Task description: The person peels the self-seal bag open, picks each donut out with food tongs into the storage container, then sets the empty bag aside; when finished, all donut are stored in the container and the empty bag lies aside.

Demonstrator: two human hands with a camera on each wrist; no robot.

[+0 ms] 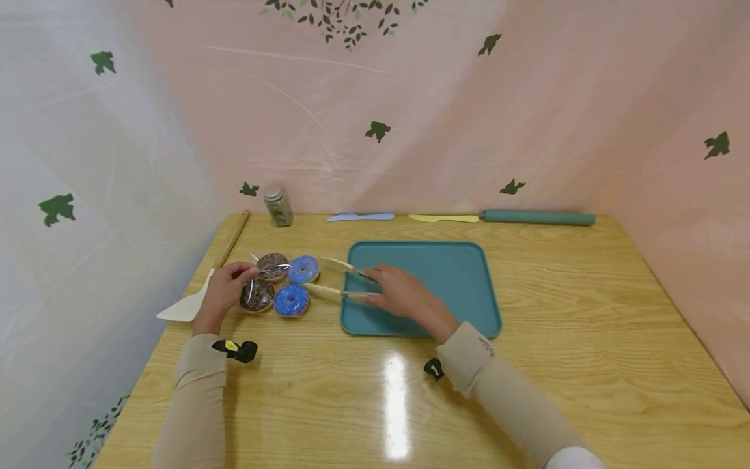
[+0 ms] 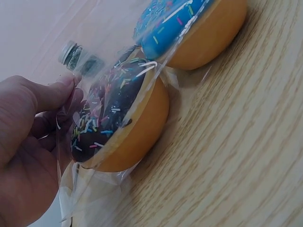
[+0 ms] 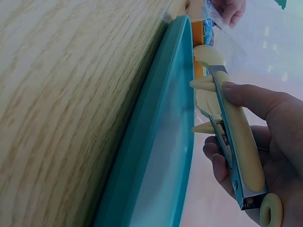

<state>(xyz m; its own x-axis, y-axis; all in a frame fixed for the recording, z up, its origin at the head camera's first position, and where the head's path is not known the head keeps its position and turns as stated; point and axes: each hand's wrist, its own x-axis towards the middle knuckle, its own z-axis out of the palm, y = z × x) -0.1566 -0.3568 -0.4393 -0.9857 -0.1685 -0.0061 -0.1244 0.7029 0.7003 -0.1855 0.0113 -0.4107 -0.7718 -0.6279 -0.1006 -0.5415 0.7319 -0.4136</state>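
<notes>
Grip of the right hand [image 1: 404,293] is curled about the tongs [image 3: 241,137], whose arms stand well apart, while the left hand [image 1: 221,292] pinches a fold of clear film [image 2: 143,70] between thumb and fingers. Close in, a near chocolate doughnut [image 1: 260,303] shows through the film just beside the left hand, with a near blue doughnut [image 1: 287,306] to its right; should that film slacken, it could drape over them and snag the tongs. Farther out, a far blue doughnut [image 1: 305,263] sits by the tong tips, ahead of the right grip, beside a far chocolate doughnut [image 1: 272,262]; whether the tips touch it, I cannot tell. An off-centre squeeze might shove it into its neighbours, and a weak one could drop it on the tabletop [image 1: 328,391] short of the tray [image 1: 451,286]
</notes>
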